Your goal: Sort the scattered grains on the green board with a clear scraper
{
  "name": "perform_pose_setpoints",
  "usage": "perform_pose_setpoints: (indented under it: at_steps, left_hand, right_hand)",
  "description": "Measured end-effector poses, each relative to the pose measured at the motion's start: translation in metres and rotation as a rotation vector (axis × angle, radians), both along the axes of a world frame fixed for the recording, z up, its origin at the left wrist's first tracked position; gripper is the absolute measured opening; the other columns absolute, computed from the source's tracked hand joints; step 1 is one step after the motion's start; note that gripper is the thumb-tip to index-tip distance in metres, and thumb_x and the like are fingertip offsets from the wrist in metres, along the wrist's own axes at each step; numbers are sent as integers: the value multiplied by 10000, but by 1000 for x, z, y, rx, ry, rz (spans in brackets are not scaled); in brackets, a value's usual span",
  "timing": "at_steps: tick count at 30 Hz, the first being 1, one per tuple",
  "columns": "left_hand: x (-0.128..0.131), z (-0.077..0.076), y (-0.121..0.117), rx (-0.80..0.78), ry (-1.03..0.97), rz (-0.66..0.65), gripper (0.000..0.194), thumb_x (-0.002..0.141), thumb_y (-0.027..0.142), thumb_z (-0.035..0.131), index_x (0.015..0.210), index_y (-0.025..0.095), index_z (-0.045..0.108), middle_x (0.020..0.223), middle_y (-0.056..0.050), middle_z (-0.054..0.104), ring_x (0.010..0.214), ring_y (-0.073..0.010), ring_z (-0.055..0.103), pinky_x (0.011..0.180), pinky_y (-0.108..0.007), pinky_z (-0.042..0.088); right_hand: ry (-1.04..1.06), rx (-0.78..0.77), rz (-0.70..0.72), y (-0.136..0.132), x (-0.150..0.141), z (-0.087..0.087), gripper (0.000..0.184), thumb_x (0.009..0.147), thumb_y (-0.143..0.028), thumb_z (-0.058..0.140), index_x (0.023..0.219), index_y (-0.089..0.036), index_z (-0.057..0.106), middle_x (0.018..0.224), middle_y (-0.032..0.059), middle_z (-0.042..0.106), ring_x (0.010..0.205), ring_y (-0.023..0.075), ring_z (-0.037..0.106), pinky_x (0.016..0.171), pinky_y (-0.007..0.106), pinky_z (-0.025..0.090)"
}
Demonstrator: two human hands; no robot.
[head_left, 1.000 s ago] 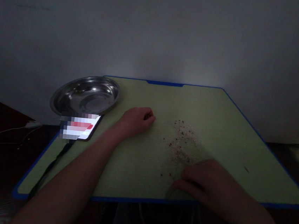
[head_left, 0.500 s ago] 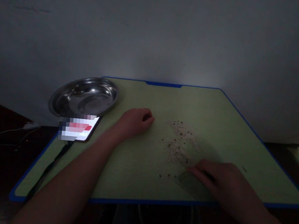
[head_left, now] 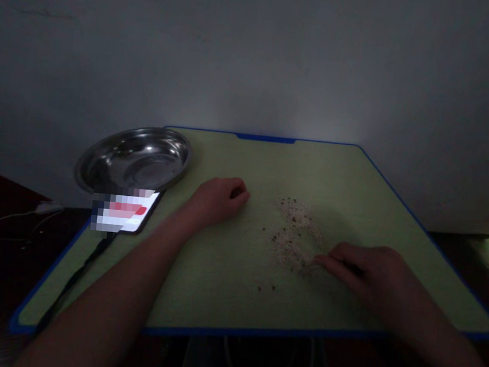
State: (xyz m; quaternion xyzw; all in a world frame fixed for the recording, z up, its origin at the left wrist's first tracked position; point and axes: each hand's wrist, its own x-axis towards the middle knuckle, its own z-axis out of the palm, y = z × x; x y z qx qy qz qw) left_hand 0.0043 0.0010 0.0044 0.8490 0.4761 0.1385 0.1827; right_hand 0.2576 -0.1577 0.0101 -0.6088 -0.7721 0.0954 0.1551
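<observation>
A: What is being seen as the largest thing?
B: A dim grey wall (head_left: 257, 52) is being seen beyond the pale grain (head_left: 290, 212). Beneath that grain, a green table (head_left: 198, 300) with a blue edge is being shown.
A: And next in size?
B: A shiny metal basin (head_left: 151, 169) is being kept far to the grain's left and farther back.
A: Where is the grain itself being borne?
B: On the tabletop, it is being spread in a loose, thin patch.
A: Which hand is being held nearest?
B: The right hand (head_left: 366, 270), just to the grain's right; its thumb and forefinger are being pinched together at the patch's edge. Whether anything is being gripped cannot be told.
A: How is the left hand (head_left: 221, 198) being held?
B: It is being rested left of the grain, apart from it, with fingers being curled into a loose fist; whether anything is being enclosed cannot be told.
A: What smaller things are being noticed?
B: A lit phone (head_left: 140, 223) is being seen well to the grain's left. Smallest, dark bits (head_left: 294, 219) are being seen among the grain, two on its near side.
</observation>
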Motion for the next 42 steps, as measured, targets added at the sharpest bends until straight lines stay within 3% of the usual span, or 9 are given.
perform_pose_setpoints:
  at_steps: [7,14,22,29,34,38,42]
  left_hand:
    - [0,1,0,-9,-16,1,231,863,334,484,808,176,643,749,-37,673,644,-158,561,588,-280,353]
    - [-1,0,1,8,-9,-8,239,863,340,477,818,177,647,751,-41,674,643,-160,561,590,-285,352]
    - [0,0,1,-1,-5,-7,232,859,336,476,795,181,636,745,-37,670,640,-156,555,588,-279,350]
    - [0,2,1,2,-1,-6,235,858,335,472,786,181,634,747,-43,674,645,-164,564,589,-283,347]
    - [0,3,1,-1,13,-7,224,851,335,470,786,189,627,742,-36,678,643,-162,566,580,-277,340]
    - [-1,3,1,4,18,-7,225,855,338,470,800,191,631,763,-44,686,657,-169,577,591,-283,347]
    - [-1,2,0,8,13,-12,231,863,340,467,800,188,629,771,-48,687,666,-172,581,599,-285,351]
  right_hand:
    - [-113,81,37,14,-1,-2,514,987,-505,385,630,-220,623,509,-4,620,440,131,587,472,271,353]
    - [-112,82,150,11,-2,4,532,994,-505,380,613,-226,626,490,-12,601,423,124,561,465,279,342]
    - [-46,140,-158,4,27,4,518,950,-581,405,681,-234,681,559,15,669,463,167,619,490,300,413]
    - [133,142,-375,0,13,-4,320,927,-422,488,810,-228,713,750,40,762,631,217,709,550,300,489]
    - [202,213,-535,-16,18,-14,274,918,-419,508,877,-226,698,853,67,774,739,241,726,603,308,527]
    - [179,229,-569,-24,23,-19,280,936,-420,488,931,-218,683,831,80,769,679,236,717,570,316,516]
    - [91,261,-557,-7,29,-16,321,949,-421,468,958,-194,694,889,101,772,738,247,723,611,332,514]
